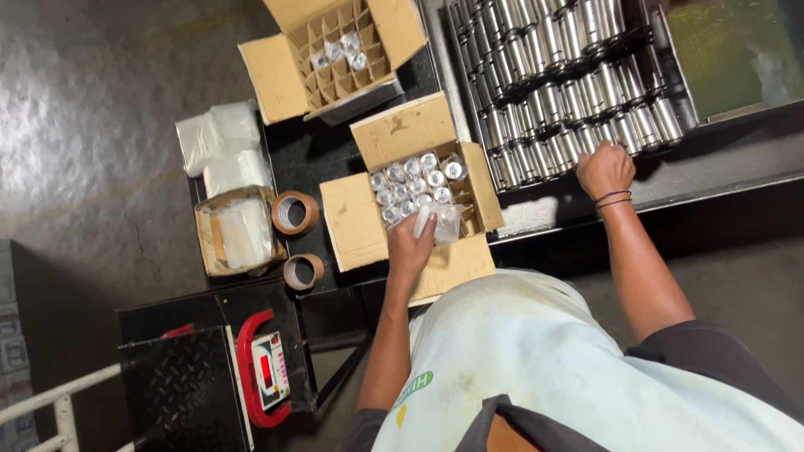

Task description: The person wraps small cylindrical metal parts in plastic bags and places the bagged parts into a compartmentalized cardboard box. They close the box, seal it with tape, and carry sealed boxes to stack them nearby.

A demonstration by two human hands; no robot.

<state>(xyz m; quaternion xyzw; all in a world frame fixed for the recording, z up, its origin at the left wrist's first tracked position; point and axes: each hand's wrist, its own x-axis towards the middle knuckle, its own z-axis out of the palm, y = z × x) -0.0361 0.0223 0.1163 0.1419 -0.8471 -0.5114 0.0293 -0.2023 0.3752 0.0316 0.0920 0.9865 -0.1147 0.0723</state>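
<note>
Two cartons sit on a dark bench; left hand grips a bagged cylinder, right hand closed on cylinders.

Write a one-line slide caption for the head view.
Left hand lowers a bagged metal cylinder into a divided carton; right hand reaches the tray of cylinders.

Grey concrete floor, glare patch at 10 o'clock. Black table at centre. Black diamond-plate weighing scale with red-framed display at 7 o'clock. White railing at 8 o'clock. Dark metal workbench at 2 o'clock.
</note>
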